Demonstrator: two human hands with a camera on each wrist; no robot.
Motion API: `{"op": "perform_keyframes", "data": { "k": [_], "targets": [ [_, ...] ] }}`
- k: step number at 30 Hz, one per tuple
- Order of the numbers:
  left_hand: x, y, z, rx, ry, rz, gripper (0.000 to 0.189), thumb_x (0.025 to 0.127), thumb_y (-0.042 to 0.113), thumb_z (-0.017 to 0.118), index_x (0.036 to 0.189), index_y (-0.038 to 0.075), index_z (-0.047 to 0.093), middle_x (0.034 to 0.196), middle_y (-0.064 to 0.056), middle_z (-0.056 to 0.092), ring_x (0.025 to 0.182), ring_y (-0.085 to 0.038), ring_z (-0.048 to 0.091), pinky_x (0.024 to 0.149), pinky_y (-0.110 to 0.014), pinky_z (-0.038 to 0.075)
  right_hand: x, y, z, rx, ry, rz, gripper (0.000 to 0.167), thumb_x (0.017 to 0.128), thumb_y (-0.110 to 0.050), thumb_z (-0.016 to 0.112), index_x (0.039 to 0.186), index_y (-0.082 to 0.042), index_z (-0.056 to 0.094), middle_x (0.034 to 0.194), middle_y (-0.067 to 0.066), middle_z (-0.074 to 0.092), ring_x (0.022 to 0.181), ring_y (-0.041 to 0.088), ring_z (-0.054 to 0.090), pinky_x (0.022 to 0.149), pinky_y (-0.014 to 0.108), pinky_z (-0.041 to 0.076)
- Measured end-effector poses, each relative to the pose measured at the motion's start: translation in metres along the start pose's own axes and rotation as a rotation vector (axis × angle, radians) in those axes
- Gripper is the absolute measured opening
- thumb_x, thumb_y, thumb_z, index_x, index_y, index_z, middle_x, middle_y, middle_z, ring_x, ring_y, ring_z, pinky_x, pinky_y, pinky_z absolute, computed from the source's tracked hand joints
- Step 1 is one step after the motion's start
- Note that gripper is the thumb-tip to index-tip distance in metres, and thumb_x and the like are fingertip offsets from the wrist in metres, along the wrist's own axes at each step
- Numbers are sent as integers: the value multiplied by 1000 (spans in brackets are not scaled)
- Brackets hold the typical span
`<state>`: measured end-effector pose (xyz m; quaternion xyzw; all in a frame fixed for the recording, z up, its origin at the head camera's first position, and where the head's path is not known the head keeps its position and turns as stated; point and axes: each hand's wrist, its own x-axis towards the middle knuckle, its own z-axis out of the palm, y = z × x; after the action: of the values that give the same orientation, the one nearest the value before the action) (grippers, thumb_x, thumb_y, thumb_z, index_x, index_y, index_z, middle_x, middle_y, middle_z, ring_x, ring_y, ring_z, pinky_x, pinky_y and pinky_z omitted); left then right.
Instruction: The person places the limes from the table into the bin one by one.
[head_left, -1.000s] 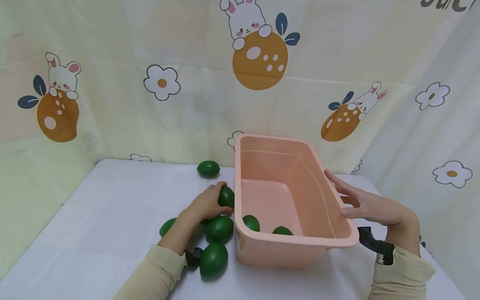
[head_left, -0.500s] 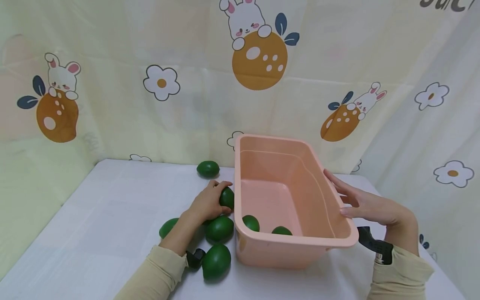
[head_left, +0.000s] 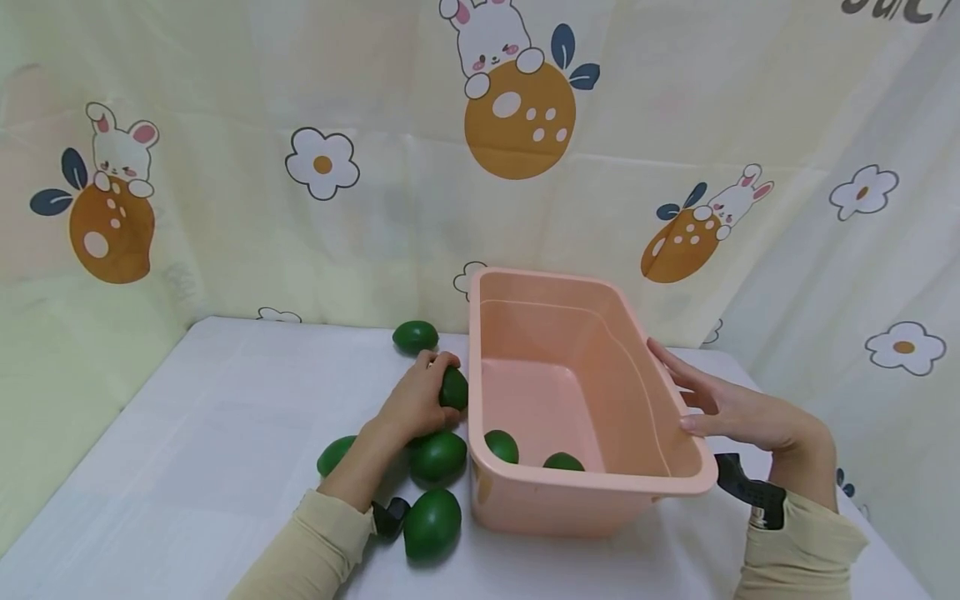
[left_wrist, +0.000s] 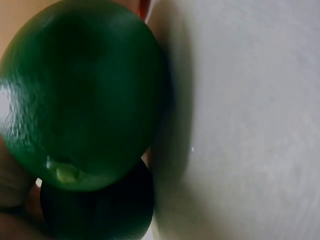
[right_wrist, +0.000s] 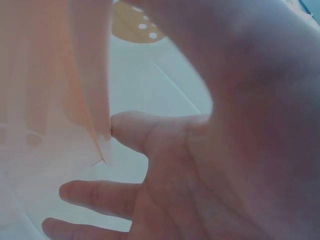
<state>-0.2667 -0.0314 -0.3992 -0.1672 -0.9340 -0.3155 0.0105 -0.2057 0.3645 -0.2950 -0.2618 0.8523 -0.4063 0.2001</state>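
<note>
My left hand curls its fingers and thumb round a smooth dark green oval fruit, right at the left wall of a pink plastic tub. In the left wrist view, a large green fruit with a yellowish stem spot fills the near left, and a second fruit lies behind it. On the tub's right side, my right hand touches the rim with spread, fairly straight fingers. The right wrist view shows the thumb against the tub's edge.
Two green fruits show inside the tub near its front left corner. More lie on the white table: one behind the left hand, one left of the forearm, and two in front. A patterned curtain hangs behind.
My left hand has shifted slightly toward the back of the table, with the gripped fruit. The nearest loose fruit has rolled a little to the right. My right hand stays at the tub.
</note>
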Motion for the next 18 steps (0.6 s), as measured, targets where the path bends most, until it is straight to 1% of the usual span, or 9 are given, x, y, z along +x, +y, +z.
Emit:
{"op": "perform_keyframes", "data": {
  "k": [3, 6, 9, 13, 16, 18],
  "targets": [
    [1, -1, -1, -29, 23, -1, 68, 72, 18, 81, 129, 18, 46, 134, -13, 43, 110, -30, 53, 96, -49, 48, 0, -1, 0, -2, 13, 17, 88, 88, -16, 57, 153, -31, 0, 161, 0, 6, 126, 1, 37, 91, 45, 45],
    [1, -1, -4, -49, 47, -8, 69, 73, 19, 81, 131, 17, 44, 134, -13, 42, 111, -31, 54, 96, -50, 48, 0, -2, 0, -1, 20, 28, 88, 88, -16, 57, 153, -32, 1, 161, -1, 8, 125, 1, 37, 91, 48, 43],
    [1, -1, -6, -54, 70, -20, 69, 75, 20, 80, 134, 21, 44, 136, -13, 40, 112, -33, 54, 95, -52, 48, 0, -2, -1, -6, 13, 24, 88, 88, -15, 57, 153, -32, 0, 161, -1, 8, 126, -2, 36, 91, 45, 45],
    [1, -1, -10, -53, 99, -25, 66, 77, 21, 78, 136, 25, 47, 137, -14, 38, 114, -35, 53, 94, -54, 47, 0, -1, -1, -9, -1, 9, 88, 89, -15, 57, 153, -30, -1, 161, 0, 6, 126, -4, 36, 91, 36, 48],
    [1, -1, -14, -58, 120, -28, 63, 77, 20, 78, 134, 24, 50, 139, -14, 36, 117, -37, 53, 95, -55, 46, 0, 0, -2, -2, 0, 15, 88, 89, -15, 57, 153, -31, -1, 161, 0, 6, 126, -5, 36, 91, 37, 47],
    [1, -1, -18, -73, 135, -33, 62, 77, 20, 78, 133, 23, 50, 140, -14, 36, 117, -39, 53, 95, -56, 46, 0, 0, -2, -4, 1, 16, 88, 89, -15, 57, 153, -31, -1, 161, 0, 6, 126, -5, 36, 91, 39, 47]
  ]
}}
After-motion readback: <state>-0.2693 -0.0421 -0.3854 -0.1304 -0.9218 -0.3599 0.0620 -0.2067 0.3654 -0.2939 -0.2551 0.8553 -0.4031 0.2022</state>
